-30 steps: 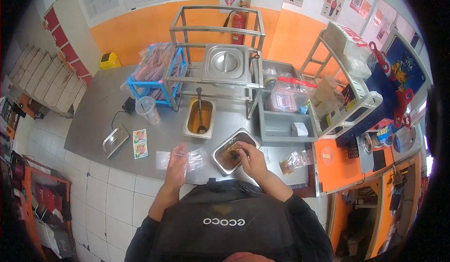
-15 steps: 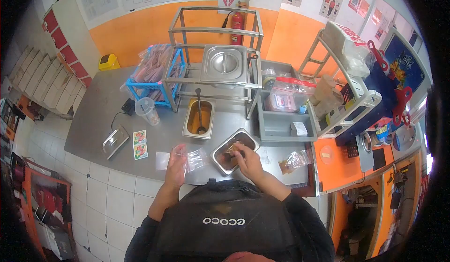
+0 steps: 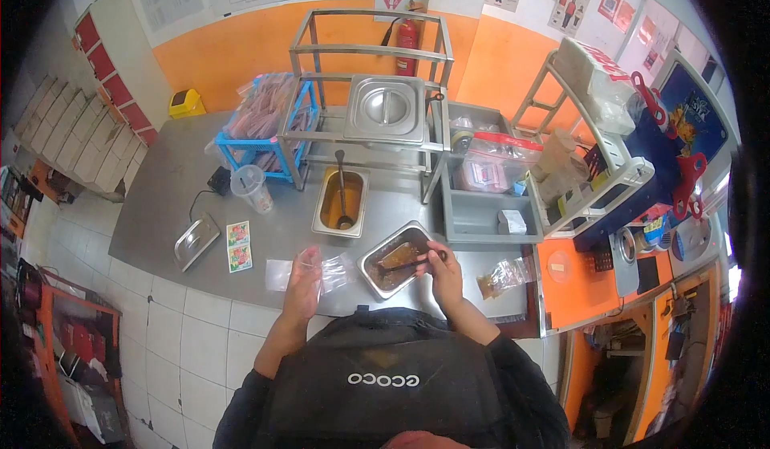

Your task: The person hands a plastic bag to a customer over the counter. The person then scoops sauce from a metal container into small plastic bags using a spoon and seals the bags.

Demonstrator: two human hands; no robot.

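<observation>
Our R hand [image 3: 443,274] has thumb & fingers pinching the handle of a dark spoon [image 3: 406,267]; the spoon leans approx. from 3 o'clock down to 8 o'clock, low end in the near pan [image 3: 373,283], in brown liquid [image 3: 401,253]. Our L hand [image 3: 301,285], at approx. 8:30 from that pan & well apart from it, has its fingers closed on a clear bag [image 3: 314,269]; how tight, we can't tell thru the film. More clear plastic [image 3: 338,274] lies on the steel table [image 3: 273,228], between L hand & near pan.

Working outward, all clock dirs. from the near pan: at 10:30, nearby, sits a far pan [image 3: 322,223] w/ orange-brown contents & a dark ladle [image 3: 342,184] standing tilted in it. At 12, a lidded pan [image 3: 387,110] sits in the metal rack [image 3: 369,51]. At 2, the grey tray [image 3: 473,228]; just past 3, a filled bag [image 3: 504,279] lies on the table. At 9 we've two printed sachets [image 3: 240,247], then a metal lid [image 3: 197,242] farther out. At 10, a clear cup [image 3: 252,189]; nearer 11, the blue basket [image 3: 265,149], full of plastic packs.
</observation>
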